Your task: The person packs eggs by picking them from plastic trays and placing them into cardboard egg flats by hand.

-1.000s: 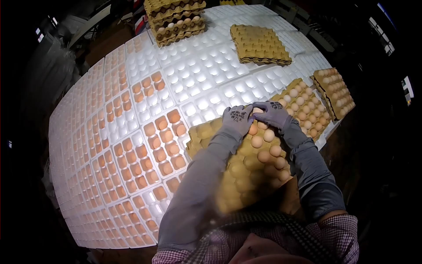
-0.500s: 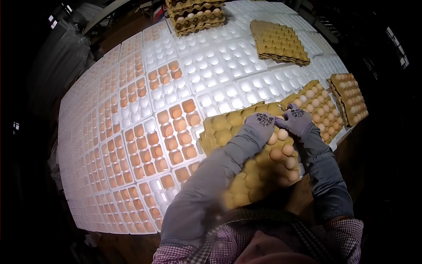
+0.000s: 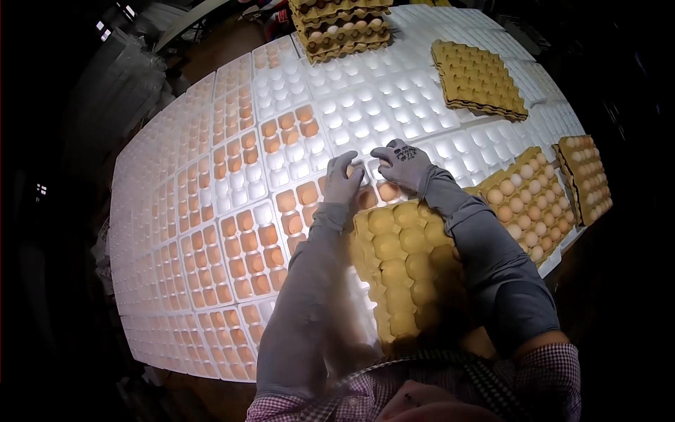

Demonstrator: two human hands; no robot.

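Observation:
My left hand, in a grey glove, has its thumb and fingers curled round an egg over a white tray. Just to its right, my gloved right hand pinches another egg, mostly hidden by its fingers. Below the hands, two brown eggs, one on the left and one on the right, sit in the white tray's cups. Nearer my body lies a yellowish pulp tray with bare cups showing; its right side is in shadow and partly behind my right arm.
White trays cover the table, many holding brown eggs on the left. Stacked pulp trays with eggs stand at the back. More pulp trays lie at back right. Egg-filled pulp trays rest on the right, one tilted.
Both hands have moved left and forward from the eggs on the pulp tray to the white tray, and are farther apart. The near pulp tray now shows bare cups. The view has shifted.

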